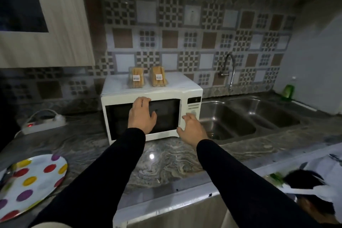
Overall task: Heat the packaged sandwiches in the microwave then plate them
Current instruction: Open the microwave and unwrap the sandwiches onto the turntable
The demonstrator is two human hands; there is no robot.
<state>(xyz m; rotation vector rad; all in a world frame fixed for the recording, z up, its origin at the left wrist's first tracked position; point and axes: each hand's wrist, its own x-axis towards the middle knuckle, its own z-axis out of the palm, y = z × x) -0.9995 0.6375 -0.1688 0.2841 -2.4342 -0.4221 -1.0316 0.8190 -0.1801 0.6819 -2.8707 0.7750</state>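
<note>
countertop of grey veined marble [166, 155] runs nearest me, with a white tray dotted in coloured spots [27, 183] at its left edge. past it, my left hand [141, 114] lies flat on the dark door of the white microwave [151, 113], fingers straight. my right hand [190, 127] hovers by the door's right edge near the control panel, fingers spread and loosely bent, gripping nothing. on the microwave's top sit two clear-packaged sandwiches [148, 77], side by side. right of it lie a steel double sink [248, 116] and curved tap [229, 70].
</note>
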